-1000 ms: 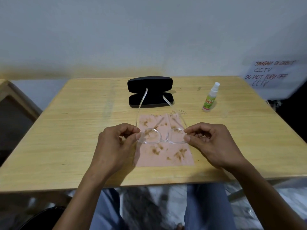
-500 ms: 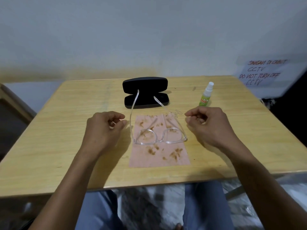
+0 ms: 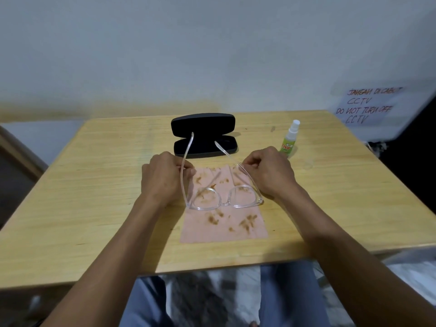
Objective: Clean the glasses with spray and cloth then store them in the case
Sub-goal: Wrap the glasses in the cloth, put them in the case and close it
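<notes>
The glasses (image 3: 225, 197) sit between the two hands with their arms unfolded and pointing away from the person, the front lying on the pink cloth (image 3: 224, 223). The left hand (image 3: 162, 178) is curled narrow around the arm on its side, and the right hand (image 3: 266, 173) pinches the other arm the same way, so both hold the frame. Just beyond the fingertips the black case (image 3: 203, 135) stands open and empty, the tips of the arms showing in front of it. The spray bottle (image 3: 289, 140) stands upright just past the right hand, close to its knuckles but apart from them. As a judgement, whether any cleaning has been done cannot be told: the bottle stands unused, and the cloth lies flat under the frame instead of in a hand. Folding the arms and placing the glasses in the case are plainly left.
</notes>
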`<state>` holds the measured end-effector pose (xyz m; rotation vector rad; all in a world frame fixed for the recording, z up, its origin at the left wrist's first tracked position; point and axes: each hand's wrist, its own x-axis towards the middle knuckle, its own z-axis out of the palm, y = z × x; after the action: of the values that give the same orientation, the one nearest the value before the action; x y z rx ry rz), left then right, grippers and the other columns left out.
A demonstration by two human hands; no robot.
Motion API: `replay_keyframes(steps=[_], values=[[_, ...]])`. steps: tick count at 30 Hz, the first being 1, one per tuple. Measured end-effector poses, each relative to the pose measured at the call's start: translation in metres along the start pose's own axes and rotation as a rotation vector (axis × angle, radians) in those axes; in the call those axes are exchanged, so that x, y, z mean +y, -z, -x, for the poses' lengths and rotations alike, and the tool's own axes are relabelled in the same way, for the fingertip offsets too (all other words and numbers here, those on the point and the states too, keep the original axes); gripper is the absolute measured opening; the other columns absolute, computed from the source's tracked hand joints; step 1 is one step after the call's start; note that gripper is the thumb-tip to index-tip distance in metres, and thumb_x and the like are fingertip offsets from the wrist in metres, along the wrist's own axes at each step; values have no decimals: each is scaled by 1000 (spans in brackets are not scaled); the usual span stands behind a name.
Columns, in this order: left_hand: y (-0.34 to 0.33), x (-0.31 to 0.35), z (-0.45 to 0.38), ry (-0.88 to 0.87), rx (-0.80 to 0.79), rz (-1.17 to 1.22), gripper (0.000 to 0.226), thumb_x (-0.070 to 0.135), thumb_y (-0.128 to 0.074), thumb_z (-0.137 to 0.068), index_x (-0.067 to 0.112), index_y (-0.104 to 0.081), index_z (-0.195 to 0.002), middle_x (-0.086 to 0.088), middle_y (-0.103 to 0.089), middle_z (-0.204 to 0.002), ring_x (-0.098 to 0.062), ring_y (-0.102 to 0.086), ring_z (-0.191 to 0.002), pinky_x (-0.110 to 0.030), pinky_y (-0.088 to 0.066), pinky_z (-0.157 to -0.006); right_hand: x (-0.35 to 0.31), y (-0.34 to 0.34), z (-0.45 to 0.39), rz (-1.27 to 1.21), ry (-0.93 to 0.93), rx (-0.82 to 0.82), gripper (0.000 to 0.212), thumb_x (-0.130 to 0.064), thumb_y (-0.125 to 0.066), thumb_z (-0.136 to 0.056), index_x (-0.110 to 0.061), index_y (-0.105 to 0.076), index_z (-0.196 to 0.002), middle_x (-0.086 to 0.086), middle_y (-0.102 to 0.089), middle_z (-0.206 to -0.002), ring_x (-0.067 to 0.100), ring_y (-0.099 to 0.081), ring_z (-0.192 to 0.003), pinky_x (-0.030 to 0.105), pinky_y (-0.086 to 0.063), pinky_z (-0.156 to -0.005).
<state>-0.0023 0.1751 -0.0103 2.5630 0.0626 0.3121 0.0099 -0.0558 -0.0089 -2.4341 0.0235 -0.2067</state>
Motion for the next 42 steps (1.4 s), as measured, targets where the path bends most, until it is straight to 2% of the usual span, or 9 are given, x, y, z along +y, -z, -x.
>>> replay_keyframes(steps=[7, 11, 14, 17, 21, 26, 32, 38, 42], values=[[-4, 2, -4, -129, -3, -77, 16, 22, -64, -82, 15, -73, -71, -2, -69, -72, -24, -63, -70, -35, -46, -66, 0, 2, 1, -7, 4, -64, 13, -25, -67, -92, -21, -72, -81, -17, -65, -72, 11, -63, -76, 27, -44, -61], [12, 1, 5, 55, -53, 323, 14, 18, -71, -85, 18, -74, -72, -1, -72, -72, -11, -65, -63, -22, -48, -57, 7, 25, 11, -312, 36, -132, 13, -23, -71, -92, -14, -74, -83, -17, -66, -67, -6, -56, -59, 7, -42, -58], [27, 2, 20, 80, -145, 488, 14, 16, -72, -87, 13, -75, -74, -1, -70, -67, -2, -58, -52, -17, -45, -54, 16, 40, 24, -343, 114, -241, 11, -25, -71, -92, -18, -74, -82, -14, -67, -69, -6, -53, -61, 9, -44, -62], [39, -2, 31, 31, -211, 513, 13, 20, -73, -86, 15, -76, -74, -9, -72, -71, -8, -57, -60, -28, -47, -62, 22, 46, 36, -321, 187, -291, 10, -23, -70, -92, -20, -73, -83, -5, -68, -75, -4, -50, -64, 10, -43, -63], [45, -8, 38, -17, -275, 455, 18, 17, -72, -87, 20, -75, -70, -7, -75, -80, -17, -57, -60, -33, -48, -60, 31, 49, 41, -294, 224, -349, 8, -24, -70, -92, -21, -72, -84, -4, -69, -76, -1, -52, -65, 11, -43, -63], [45, -13, 42, -60, -356, 364, 14, 18, -70, -88, 16, -76, -75, 4, -75, -89, -34, -64, -82, -38, -54, -70, 36, 52, 39, -249, 232, -423, 8, -28, -69, -92, -24, -71, -86, -1, -71, -83, 5, -57, -72, 23, -47, -69], [55, -14, 48, -83, -337, 202, 14, 20, -71, -88, 28, -74, -76, 7, -68, -84, -13, -59, -73, -25, -44, -65, 37, 57, 44, -206, 244, -347, 12, -31, -70, -91, -22, -71, -83, -2, -71, -84, 21, -66, -81, 37, -54, -74], [68, -12, 79, -74, -70, 41, 3, 28, -73, -84, 30, -74, -82, 13, -63, -80, -4, -56, -77, -21, -38, -61, 33, 65, 79, -238, 266, -170, 9, -32, -80, -81, -27, -73, -77, -6, -69, -77, 8, -61, -70, 25, -48, -62], [65, -4, 104, -226, -189, 52, 12, 47, -70, -76, 37, -75, -79, 15, -62, -82, -4, -56, -78, -27, -42, -63, 30, 53, 107, -162, 321, -267, 8, -24, -84, -80, -27, -79, -85, -10, -69, -81, 0, -63, -77, 8, -41, -65]])
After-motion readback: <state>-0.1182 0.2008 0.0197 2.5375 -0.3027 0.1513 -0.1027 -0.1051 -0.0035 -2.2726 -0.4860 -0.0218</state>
